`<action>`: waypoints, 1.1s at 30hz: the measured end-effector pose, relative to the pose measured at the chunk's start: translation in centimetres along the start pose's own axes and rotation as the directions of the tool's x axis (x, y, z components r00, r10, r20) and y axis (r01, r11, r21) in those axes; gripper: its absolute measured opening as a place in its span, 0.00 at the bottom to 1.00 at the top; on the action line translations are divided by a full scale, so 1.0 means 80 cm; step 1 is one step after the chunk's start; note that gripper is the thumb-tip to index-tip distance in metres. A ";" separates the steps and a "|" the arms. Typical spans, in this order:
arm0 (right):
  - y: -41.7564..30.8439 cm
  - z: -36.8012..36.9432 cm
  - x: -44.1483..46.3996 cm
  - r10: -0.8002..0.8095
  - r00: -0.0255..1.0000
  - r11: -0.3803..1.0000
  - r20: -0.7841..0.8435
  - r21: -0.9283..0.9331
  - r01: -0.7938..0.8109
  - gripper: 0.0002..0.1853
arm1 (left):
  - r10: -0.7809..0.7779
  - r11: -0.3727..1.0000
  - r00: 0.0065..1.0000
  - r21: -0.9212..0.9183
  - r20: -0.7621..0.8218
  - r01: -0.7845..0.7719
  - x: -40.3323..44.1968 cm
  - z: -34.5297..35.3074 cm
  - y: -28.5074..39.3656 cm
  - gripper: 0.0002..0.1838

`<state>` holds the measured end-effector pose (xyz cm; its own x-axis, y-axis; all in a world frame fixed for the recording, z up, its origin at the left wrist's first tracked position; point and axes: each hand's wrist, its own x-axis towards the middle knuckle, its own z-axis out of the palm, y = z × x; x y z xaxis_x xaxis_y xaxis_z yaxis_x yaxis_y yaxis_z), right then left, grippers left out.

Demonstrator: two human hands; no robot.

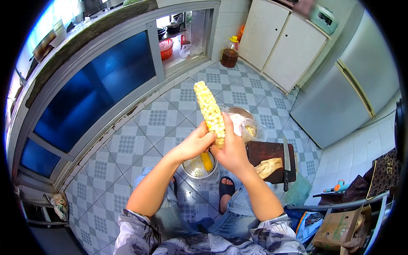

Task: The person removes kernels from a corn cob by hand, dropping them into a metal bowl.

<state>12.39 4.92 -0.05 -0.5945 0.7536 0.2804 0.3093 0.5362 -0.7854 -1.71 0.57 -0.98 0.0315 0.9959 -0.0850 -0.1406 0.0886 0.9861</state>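
Note:
An ear of corn [208, 108] points up and away from me, its pale yellow kernels showing along most of its length. My left hand [197, 140] is closed around its lower end from the left. From the right, my right hand [230, 146] grips the same end, thumb laid along the cob. Below the hands, a metal bowl [191, 171] rests on the floor with another yellow cob [207, 161] in it and some loose bits. My fingers hide part of the bowl and the base of the ear.
To the right lie a dark cutting board [265, 149], a knife [287, 159] and a pale, flattish lump [269, 167] I cannot identify. Behind them stands a metal basin [241, 111] with plastic bags. A jug of dark liquid [229, 57] stands near the cupboard [263, 32]; a fridge [327, 100] is at right.

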 end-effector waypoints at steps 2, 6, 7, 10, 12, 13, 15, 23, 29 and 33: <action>0.000 0.000 0.000 -0.021 1.000 0.998 0.001 -0.062 0.021 0.41 | 0.029 0.999 1.000 0.017 -0.007 -0.029 0.000 -0.001 -0.001 0.24; 0.002 0.000 0.006 -0.020 1.000 0.998 -0.024 0.055 0.021 0.41 | 0.019 1.000 0.999 -0.023 0.035 -0.018 0.005 -0.009 -0.013 0.21; 0.004 0.000 0.006 -0.043 0.998 0.998 -0.053 0.038 0.045 0.41 | 0.019 1.000 0.999 -0.024 0.034 -0.018 0.004 -0.010 -0.013 0.21; 0.003 -0.004 0.006 -0.053 0.998 0.998 -0.044 0.011 0.054 0.41 | -0.052 0.959 0.991 -0.271 0.122 0.084 0.003 -0.010 -0.003 0.20; 0.004 -0.003 0.007 -0.053 0.998 0.998 -0.047 0.019 0.054 0.41 | -0.089 0.897 0.988 -0.420 0.128 0.135 0.003 -0.008 0.005 0.14; 0.004 -0.003 0.007 -0.052 0.997 0.998 -0.048 0.027 0.053 0.41 | -0.089 0.897 0.988 -0.420 0.127 0.135 0.004 -0.008 0.002 0.14; 0.003 -0.003 0.005 -0.057 0.997 0.998 -0.048 0.008 0.058 0.41 | -0.089 0.938 0.988 -0.324 0.124 0.125 0.008 -0.009 -0.005 0.14; 0.000 -0.002 0.004 0.015 1.000 0.986 -0.001 0.165 -0.015 0.40 | -0.070 0.964 0.995 -0.250 0.070 0.086 0.004 -0.006 -0.004 0.14; -0.004 -0.007 0.004 0.024 1.000 0.996 -0.009 0.084 -0.023 0.40 | -0.090 0.909 0.989 -0.395 0.115 0.129 0.010 -0.006 -0.005 0.10; -0.005 -0.009 0.005 0.004 0.999 0.998 -0.043 0.070 -0.001 0.40 | -0.108 0.848 0.987 -0.507 0.120 0.155 0.009 -0.006 0.000 0.07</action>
<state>12.51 5.30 0.77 -0.5609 0.7715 0.3004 0.2573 0.5073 -0.8225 -2.13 1.32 -1.14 0.1654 0.9709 -0.1730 -0.6162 0.2387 0.7505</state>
